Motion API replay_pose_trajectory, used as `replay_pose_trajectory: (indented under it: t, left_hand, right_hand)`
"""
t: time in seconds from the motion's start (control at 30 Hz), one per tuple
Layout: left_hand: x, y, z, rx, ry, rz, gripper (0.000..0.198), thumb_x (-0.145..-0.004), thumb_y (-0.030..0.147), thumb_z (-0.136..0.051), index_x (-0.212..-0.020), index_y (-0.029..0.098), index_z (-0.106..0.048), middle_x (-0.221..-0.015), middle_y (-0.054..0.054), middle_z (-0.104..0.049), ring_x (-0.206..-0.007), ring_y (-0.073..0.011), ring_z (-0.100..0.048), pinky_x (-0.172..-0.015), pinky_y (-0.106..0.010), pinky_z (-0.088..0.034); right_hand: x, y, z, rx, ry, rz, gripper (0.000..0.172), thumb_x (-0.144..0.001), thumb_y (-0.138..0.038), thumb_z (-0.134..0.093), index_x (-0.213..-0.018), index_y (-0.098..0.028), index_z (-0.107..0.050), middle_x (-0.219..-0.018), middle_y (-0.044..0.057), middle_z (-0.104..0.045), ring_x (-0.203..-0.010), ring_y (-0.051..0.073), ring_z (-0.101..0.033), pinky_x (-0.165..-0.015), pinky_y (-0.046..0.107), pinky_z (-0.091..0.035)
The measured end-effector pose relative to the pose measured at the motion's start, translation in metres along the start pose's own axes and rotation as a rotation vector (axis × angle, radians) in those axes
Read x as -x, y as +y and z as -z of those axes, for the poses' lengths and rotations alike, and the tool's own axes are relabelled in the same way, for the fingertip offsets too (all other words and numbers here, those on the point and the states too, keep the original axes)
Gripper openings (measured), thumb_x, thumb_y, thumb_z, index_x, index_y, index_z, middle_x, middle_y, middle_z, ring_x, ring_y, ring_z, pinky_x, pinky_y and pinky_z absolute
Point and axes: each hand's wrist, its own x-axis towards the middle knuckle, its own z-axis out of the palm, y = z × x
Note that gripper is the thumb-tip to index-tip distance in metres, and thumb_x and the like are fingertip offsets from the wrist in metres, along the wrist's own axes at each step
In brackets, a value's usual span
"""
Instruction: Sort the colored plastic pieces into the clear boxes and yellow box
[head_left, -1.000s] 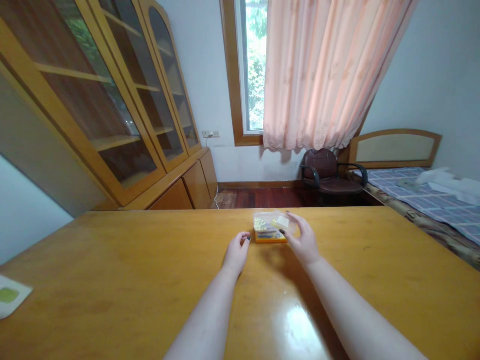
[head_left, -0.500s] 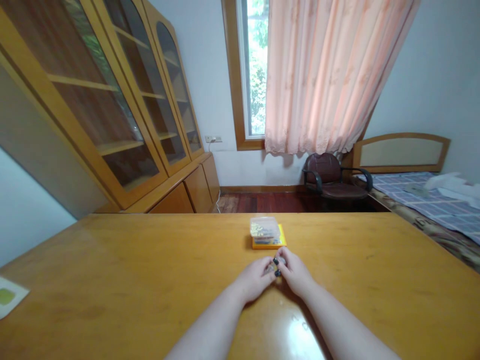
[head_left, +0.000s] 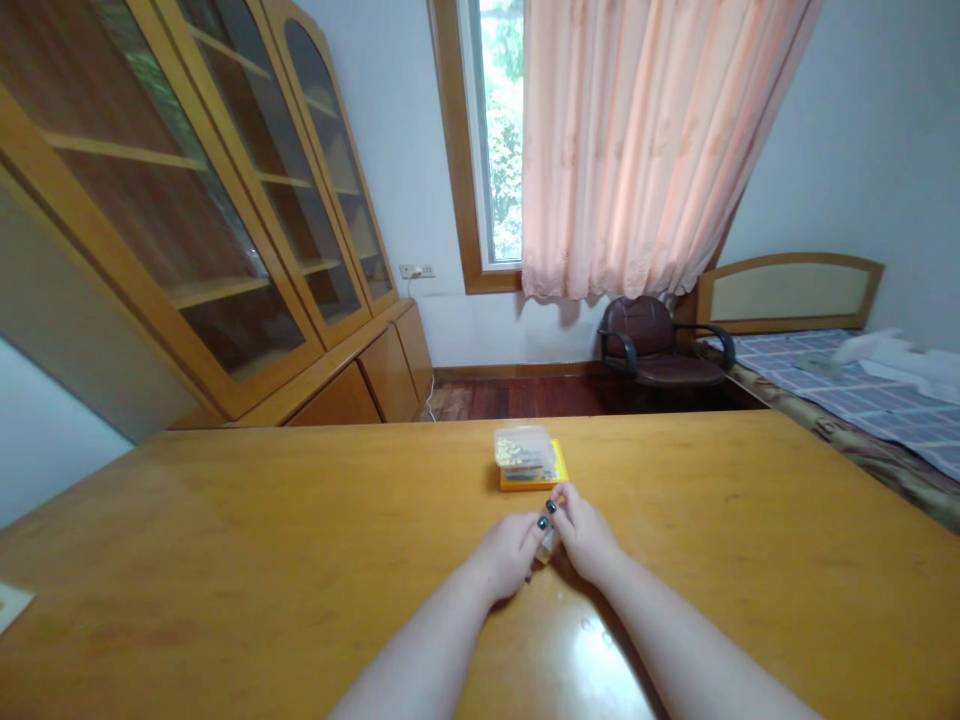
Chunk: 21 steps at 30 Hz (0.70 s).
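My left hand [head_left: 508,556] and my right hand [head_left: 585,535] meet over the wooden table [head_left: 300,540], thumbs close together. Between them is a small pale, partly see-through object [head_left: 547,546], mostly covered by the fingers; what it is cannot be made out. Both hands have their fingers closed on it. Just beyond the hands lies a flat yellow box [head_left: 534,485], and on top of it rests a clear plastic case [head_left: 523,448] with small pale pieces inside.
A pale card [head_left: 10,604] lies at the table's left edge. Past the table are a glass-door cabinet [head_left: 300,375], a dark red armchair [head_left: 645,340] and a bed [head_left: 847,385].
My left thumb has moved up beside the right one, and more of the small pale object shows below the thumbs. The whole view has shifted slightly.
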Motion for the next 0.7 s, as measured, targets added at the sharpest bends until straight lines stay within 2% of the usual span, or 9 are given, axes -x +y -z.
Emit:
replay_pose_trajectory:
  t: [0.3,0.47,0.6,0.7]
  left_hand:
    - [0.000,-0.002,-0.001,0.068,-0.073,0.041,0.051,-0.087,0.050,-0.020,-0.073,0.014,-0.053,-0.050,0.001,-0.050,-0.043,-0.0091,-0.046,-0.049,-0.021,-0.037]
    - [-0.003,-0.005,-0.004,0.007,0.032,0.030,0.055,-0.088,0.051,-0.021,-0.069,0.014,-0.056,-0.053,-0.001,-0.053,-0.048,-0.0106,-0.047,-0.051,-0.022,-0.035]
    - [-0.007,-0.004,-0.001,-0.050,0.132,-0.001,0.051,-0.088,0.048,-0.024,-0.076,0.014,-0.059,-0.067,-0.004,-0.061,-0.060,-0.0133,-0.052,-0.059,-0.023,-0.038]
    - [-0.007,0.005,0.005,-0.038,0.118,-0.070,0.045,-0.088,0.045,-0.028,-0.084,0.014,-0.061,-0.082,-0.006,-0.064,-0.073,-0.0159,-0.055,-0.070,-0.026,-0.041]
  right_hand:
    - [-0.001,-0.001,0.003,0.021,0.004,-0.011,0.017,-0.082,-0.034,-0.035,-0.087,-0.022,-0.045,-0.067,0.000,-0.060,-0.062,0.016,-0.055,-0.058,0.025,-0.033]
    - [-0.002,0.000,-0.002,-0.029,0.062,-0.085,0.024,-0.081,-0.042,-0.037,-0.088,-0.021,-0.045,-0.061,-0.001,-0.058,-0.057,0.016,-0.055,-0.054,0.025,-0.034]
    - [-0.004,0.002,-0.005,-0.079,0.125,-0.165,0.033,-0.080,-0.047,-0.040,-0.097,-0.020,-0.046,-0.061,-0.001,-0.059,-0.057,0.017,-0.056,-0.052,0.025,-0.035]
    - [-0.004,0.003,-0.005,-0.095,0.140,-0.143,0.035,-0.080,-0.046,-0.040,-0.101,-0.019,-0.047,-0.066,0.002,-0.061,-0.061,0.018,-0.058,-0.055,0.026,-0.037]
